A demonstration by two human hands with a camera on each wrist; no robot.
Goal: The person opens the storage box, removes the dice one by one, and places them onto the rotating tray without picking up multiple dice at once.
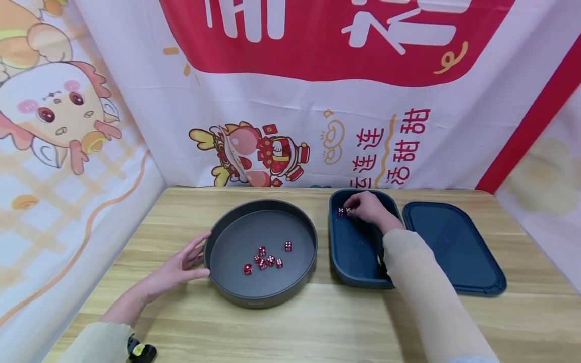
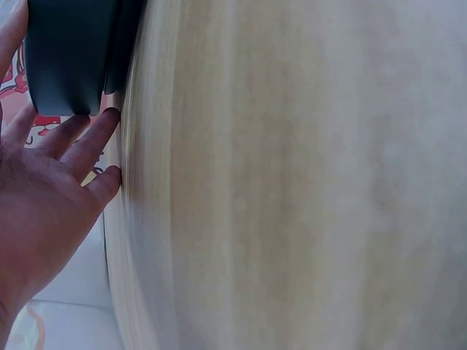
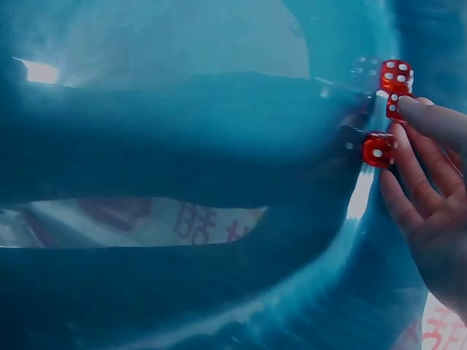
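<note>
My left hand (image 1: 179, 267) rests against the left side of a round dark grey pan (image 1: 213, 275), its fingers spread and fairly straight along the wall. In the left wrist view those fingers (image 2: 95, 149) touch the outside of the pan (image 2: 69, 58). Several red dice (image 1: 271, 260) with white dots lie inside the pan. My right hand (image 1: 368, 206) reaches into a deep blue rectangular box (image 1: 333, 247). Its thumb and fingers pinch a red die (image 3: 394, 106). Close by in the box are another die (image 3: 396, 73) and a third die (image 3: 379, 151).
A flat blue lid (image 1: 458, 247) lies right of the box on the wooden table (image 1: 290, 333). A printed cloth (image 1: 272, 101) hangs behind the table's back edge, and another patterned cloth (image 1: 68, 201) hangs at the left.
</note>
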